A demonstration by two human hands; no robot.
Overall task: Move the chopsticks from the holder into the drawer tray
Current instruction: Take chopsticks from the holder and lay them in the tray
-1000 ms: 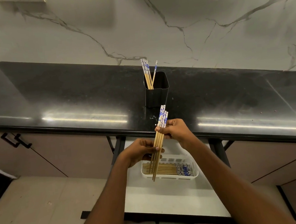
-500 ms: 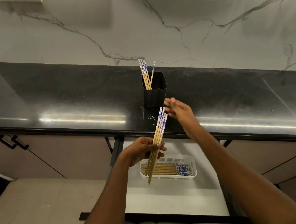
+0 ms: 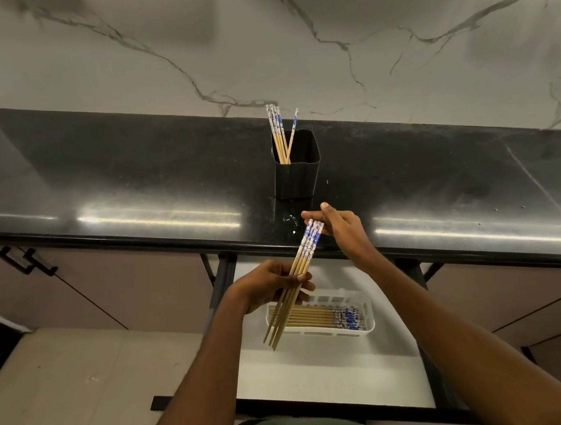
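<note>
A: Black polished stone makes up the long countertop [image 3: 98,182], and below its left end two dark bar handles [image 3: 27,262] sit on the beige cabinet doors. What comes next, moving right?

B: The person's left hand [image 3: 272,286], curled closed around a bundle of wooden chopsticks with blue-and-white patterned tops [image 3: 296,279]. The grip sits about mid-length; the bundle tilts, plain tips down to the left, patterned ends up to the right.

A: And under that hand?

B: A white slotted plastic tray [image 3: 321,335] resting on the white floor of the open drawer [image 3: 322,372]. More chopsticks [image 3: 316,318] of the same kind lie flat in it, side by side, patterned ends to the right. The lower tips of the held bundle hang over the tray's left edge.

A: Up on the counter?

B: A square black holder [image 3: 297,173] stands upright near the front edge, with a few chopsticks [image 3: 280,133] in it: a cluster leaning in its left corner, one tilted off to the right.

A: The other hand?

B: The right hand [image 3: 339,229] is over the counter's front edge, just below the holder, fingers loosely spread and holding nothing. Its fingertips are right beside the bundle's patterned ends; whether they touch cannot be told.
</note>
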